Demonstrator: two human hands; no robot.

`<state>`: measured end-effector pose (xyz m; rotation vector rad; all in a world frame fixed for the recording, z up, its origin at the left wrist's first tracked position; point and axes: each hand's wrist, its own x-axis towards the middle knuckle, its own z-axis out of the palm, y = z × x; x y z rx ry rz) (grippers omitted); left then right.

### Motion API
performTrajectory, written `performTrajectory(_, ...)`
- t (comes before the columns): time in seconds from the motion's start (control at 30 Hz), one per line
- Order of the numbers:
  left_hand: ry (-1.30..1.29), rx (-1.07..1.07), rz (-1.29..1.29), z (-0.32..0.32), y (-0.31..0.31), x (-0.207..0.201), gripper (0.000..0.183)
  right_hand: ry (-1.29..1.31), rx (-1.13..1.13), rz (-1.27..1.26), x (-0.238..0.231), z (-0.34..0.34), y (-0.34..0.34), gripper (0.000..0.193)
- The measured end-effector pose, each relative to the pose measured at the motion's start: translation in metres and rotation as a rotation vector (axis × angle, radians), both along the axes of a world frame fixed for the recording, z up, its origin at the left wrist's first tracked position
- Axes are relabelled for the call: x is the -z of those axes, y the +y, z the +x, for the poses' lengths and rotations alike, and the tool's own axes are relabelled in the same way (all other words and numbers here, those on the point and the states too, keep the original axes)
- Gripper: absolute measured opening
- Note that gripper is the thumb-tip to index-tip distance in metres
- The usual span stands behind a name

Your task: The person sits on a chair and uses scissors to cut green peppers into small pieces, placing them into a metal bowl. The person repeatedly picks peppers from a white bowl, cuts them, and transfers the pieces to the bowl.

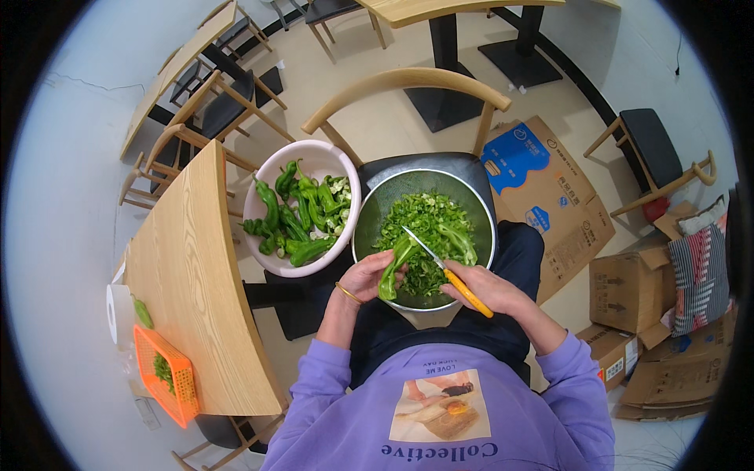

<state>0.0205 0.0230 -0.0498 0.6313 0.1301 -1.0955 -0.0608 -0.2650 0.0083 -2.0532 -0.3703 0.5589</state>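
Observation:
Over the near part of a metal mesh strainer bowl [488, 235], my left hand [367, 276] is closed on a green pepper [392, 275]. My right hand [488, 289] grips a small knife [466, 292] by its yellow handle, with the blade pointing up and left beside the pepper. Chopped green pieces [420, 212] lie in the strainer, and a larger cut pepper piece [458, 242] rests on them. Left of the strainer is a pale pink basin [261, 174] holding several whole green peppers [294, 208] and pale pepper cores [339, 188].
The strainer stands at the front of a wooden chair [408, 77]. A wooden table [196, 290] is on my left, bearing an orange basket [182, 402] with greens and a single green pepper [142, 312]. Flattened cardboard [565, 228] and boxes [624, 290] lie at right.

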Motion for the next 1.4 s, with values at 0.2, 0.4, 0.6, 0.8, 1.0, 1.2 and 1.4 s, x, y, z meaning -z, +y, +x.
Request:
performTrajectory(0.2,-0.007,-0.056,0.067,0.002,-0.003,-0.002,0.032,0.288,0.055,0.093,-0.004,0.0,-0.001,0.038)
performTrajectory(0.4,-0.052,-0.034,0.192,0.0,-0.006,-0.005,0.031,0.17,-0.004,0.018,-0.007,0.007,-0.002,0.048)
performTrajectory(0.6,0.016,-0.078,0.08,0.001,-0.002,-0.004,0.033,0.208,-0.039,-0.046,-0.009,0.011,-0.001,0.06)
performTrajectory(0.8,-0.047,-0.061,0.152,-0.001,-0.007,-0.005,0.032,0.113,-0.029,-0.039,-0.004,0.007,0.0,0.051)
performTrajectory(1.0,-0.019,-0.056,0.263,0.001,-0.007,0.004,0.036,0.019,0.066,0.009,0.0,-0.002,0.015,0.038)
performTrajectory(1.2,-0.009,-0.081,0.232,0.0,-0.003,0.009,0.036,0.471,0.108,0.133,-0.005,0.001,0.008,0.039)
performTrajectory(1.4,-0.066,-0.078,0.244,-0.002,-0.004,0.009,0.037,0.43,-0.033,0.167,-0.007,0.006,0.004,0.049)
